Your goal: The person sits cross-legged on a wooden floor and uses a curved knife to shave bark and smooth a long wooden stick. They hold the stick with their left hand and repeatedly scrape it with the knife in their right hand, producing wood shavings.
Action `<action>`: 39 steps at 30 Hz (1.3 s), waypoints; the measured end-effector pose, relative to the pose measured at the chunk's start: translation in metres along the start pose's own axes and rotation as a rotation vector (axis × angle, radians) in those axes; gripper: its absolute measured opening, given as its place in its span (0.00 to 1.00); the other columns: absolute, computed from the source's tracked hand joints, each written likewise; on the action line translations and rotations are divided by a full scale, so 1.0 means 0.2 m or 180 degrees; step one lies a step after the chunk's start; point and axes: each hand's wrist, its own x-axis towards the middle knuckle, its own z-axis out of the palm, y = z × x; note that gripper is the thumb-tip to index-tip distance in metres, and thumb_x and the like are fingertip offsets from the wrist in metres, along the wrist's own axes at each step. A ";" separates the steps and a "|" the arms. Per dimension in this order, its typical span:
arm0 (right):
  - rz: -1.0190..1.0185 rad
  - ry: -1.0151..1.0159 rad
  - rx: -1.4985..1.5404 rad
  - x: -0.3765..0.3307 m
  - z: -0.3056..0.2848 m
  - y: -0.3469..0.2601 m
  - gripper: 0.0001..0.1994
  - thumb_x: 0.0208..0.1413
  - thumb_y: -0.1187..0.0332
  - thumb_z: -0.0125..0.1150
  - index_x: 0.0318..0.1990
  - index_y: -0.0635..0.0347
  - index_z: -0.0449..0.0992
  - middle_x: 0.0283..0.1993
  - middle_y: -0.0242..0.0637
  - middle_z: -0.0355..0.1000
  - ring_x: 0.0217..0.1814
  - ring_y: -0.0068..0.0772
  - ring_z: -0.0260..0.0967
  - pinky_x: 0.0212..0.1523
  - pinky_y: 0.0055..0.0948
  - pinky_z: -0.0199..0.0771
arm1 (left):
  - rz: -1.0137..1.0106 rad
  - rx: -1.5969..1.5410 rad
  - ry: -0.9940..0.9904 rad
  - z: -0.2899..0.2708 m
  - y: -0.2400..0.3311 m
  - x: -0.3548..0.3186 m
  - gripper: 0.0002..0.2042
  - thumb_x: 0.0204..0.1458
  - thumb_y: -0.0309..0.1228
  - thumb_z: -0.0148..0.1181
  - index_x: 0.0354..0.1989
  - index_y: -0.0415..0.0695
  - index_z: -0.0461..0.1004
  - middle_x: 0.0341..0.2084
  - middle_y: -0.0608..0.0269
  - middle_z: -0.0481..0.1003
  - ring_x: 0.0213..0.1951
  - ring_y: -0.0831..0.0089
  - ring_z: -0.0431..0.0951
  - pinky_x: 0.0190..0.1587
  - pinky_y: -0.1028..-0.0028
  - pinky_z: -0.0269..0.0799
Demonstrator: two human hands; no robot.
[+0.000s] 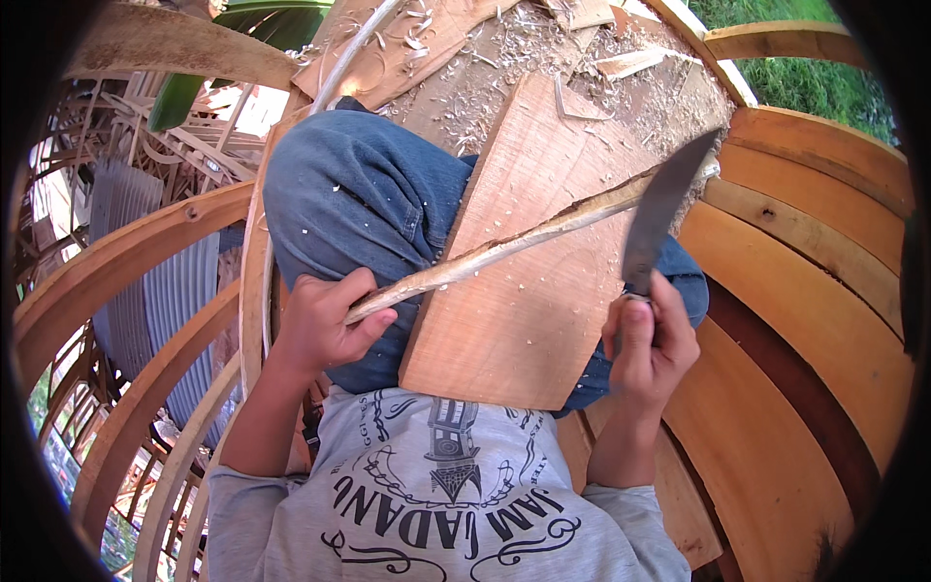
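Two hands were busy over one flat reddish-brown wooden board (pixel 529 281) resting across the person's lap on blue denim jeans (pixel 359 204). Left hand (pixel 325 325) was closed around the near end of a long thin pale wooden strip (pixel 504 247). Strip ran diagonally up and to the right, lying on the board. Right hand (pixel 648 344) was wrapped tight around the handle of a broad dark metal knife (pixel 664 209), blade pointing up and away. Blade crossed the far end of the strip, touching it or just above; couldn't tell which. Pale wood shavings (pixel 485 68) lay scattered on the planks beyond the knees. Curved brown wooden slats (pixel 805 252) ringed the person on the right, more curved ribs (pixel 136 262) on the left. Grey printed shirt (pixel 446 504) at the bottom edge. Green grass (pixel 805 68) showed top right.
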 end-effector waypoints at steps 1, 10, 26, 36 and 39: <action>0.0136 -0.0288 -0.0132 -0.02 0.04 0.02 0.11 0.55 0.76 0.55 0.45 0.70 0.72 0.24 0.36 0.71 0.20 0.18 0.63 0.22 0.16 0.61 | 0.0016 0.0039 -0.0022 0.00 0.00 0.00 0.15 0.47 0.40 0.62 0.19 0.44 0.65 0.06 0.60 0.63 0.11 0.62 0.70 0.16 0.69 0.62; 0.0540 0.0239 0.2087 -0.01 -0.01 -0.03 0.13 0.61 0.65 0.51 0.43 0.69 0.70 0.17 0.32 0.62 0.13 0.17 0.57 0.14 0.16 0.58 | -0.0039 0.0000 -0.0004 0.01 0.01 0.00 0.16 0.47 0.39 0.62 0.19 0.44 0.65 0.06 0.61 0.63 0.10 0.63 0.69 0.16 0.70 0.61; 0.0241 0.0336 0.0193 0.01 -0.05 -0.01 0.11 0.52 0.78 0.59 0.44 0.72 0.73 0.24 0.37 0.71 0.23 0.18 0.67 0.24 0.16 0.63 | -0.0145 0.0067 -0.0025 0.00 0.01 0.01 0.14 0.45 0.36 0.63 0.19 0.44 0.65 0.07 0.58 0.64 0.11 0.61 0.69 0.16 0.69 0.61; 0.0364 0.0861 0.1339 0.02 -0.02 -0.01 0.12 0.58 0.73 0.51 0.45 0.73 0.72 0.20 0.30 0.67 0.16 0.14 0.57 0.16 0.15 0.53 | -0.0134 0.0050 -0.0021 0.01 0.01 0.01 0.14 0.46 0.36 0.63 0.19 0.44 0.65 0.06 0.59 0.63 0.11 0.61 0.69 0.16 0.70 0.61; -0.0079 -0.0595 -0.0195 -0.02 0.08 0.04 0.11 0.52 0.78 0.58 0.43 0.72 0.73 0.24 0.39 0.70 0.23 0.23 0.67 0.24 0.18 0.65 | -0.0184 0.0164 0.0077 0.02 0.01 0.01 0.14 0.45 0.36 0.64 0.18 0.44 0.66 0.06 0.59 0.63 0.11 0.62 0.69 0.16 0.71 0.61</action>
